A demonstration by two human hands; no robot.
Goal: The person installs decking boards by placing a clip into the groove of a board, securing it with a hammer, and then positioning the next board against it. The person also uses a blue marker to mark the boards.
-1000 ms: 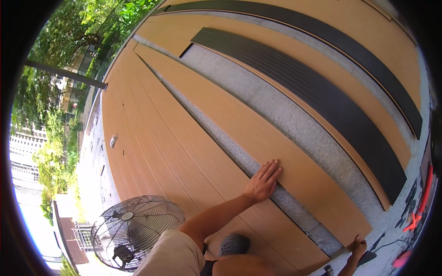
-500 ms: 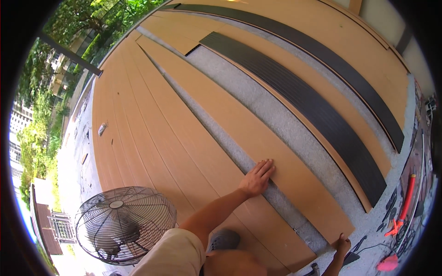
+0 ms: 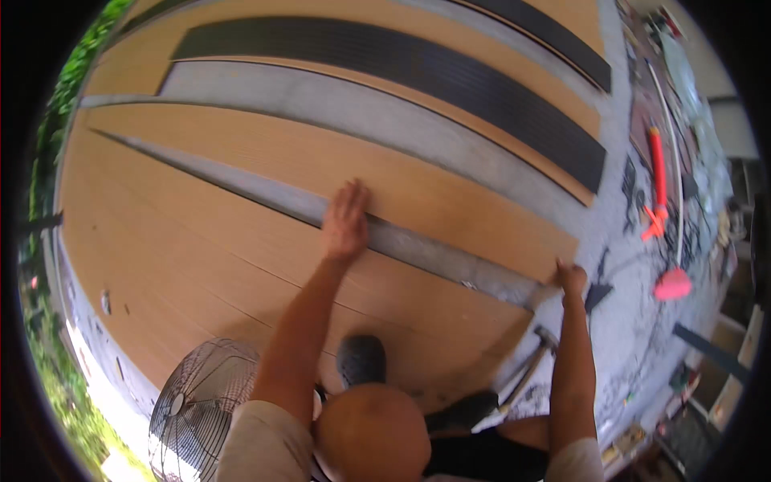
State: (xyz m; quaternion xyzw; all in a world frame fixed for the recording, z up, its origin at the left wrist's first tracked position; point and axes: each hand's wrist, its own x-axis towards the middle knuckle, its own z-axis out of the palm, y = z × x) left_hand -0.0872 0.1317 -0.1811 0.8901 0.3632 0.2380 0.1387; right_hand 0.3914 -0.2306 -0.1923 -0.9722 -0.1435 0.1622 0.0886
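My left hand [image 3: 345, 225] lies with fingers stretched on the near edge of a loose tan plank [image 3: 466, 225]. My right hand [image 3: 569, 277] grips that plank's right end with curled fingers. A gap of grey concrete [image 3: 426, 249] runs between this plank and the rows of fitted tan boards [image 3: 185, 257] below it, narrowing toward the left. A dark ribbed board [image 3: 401, 72] lies beyond, on a tan board. A hammer [image 3: 546, 339] rests on the concrete below my right hand.
A wire fan [image 3: 193, 402] stands at lower left by my bent knee [image 3: 369, 434] and grey shoe [image 3: 360, 361]. Along the right are a red-orange tube tool [image 3: 657, 169], a white pipe [image 3: 675, 161], a pink object [image 3: 673, 283] and scattered cables and debris. Greenery borders the deck at left.
My view has turned, so the planks run more crosswise and the right-side clutter shows more. Both hands remain on the plank; any movement of it is unclear.
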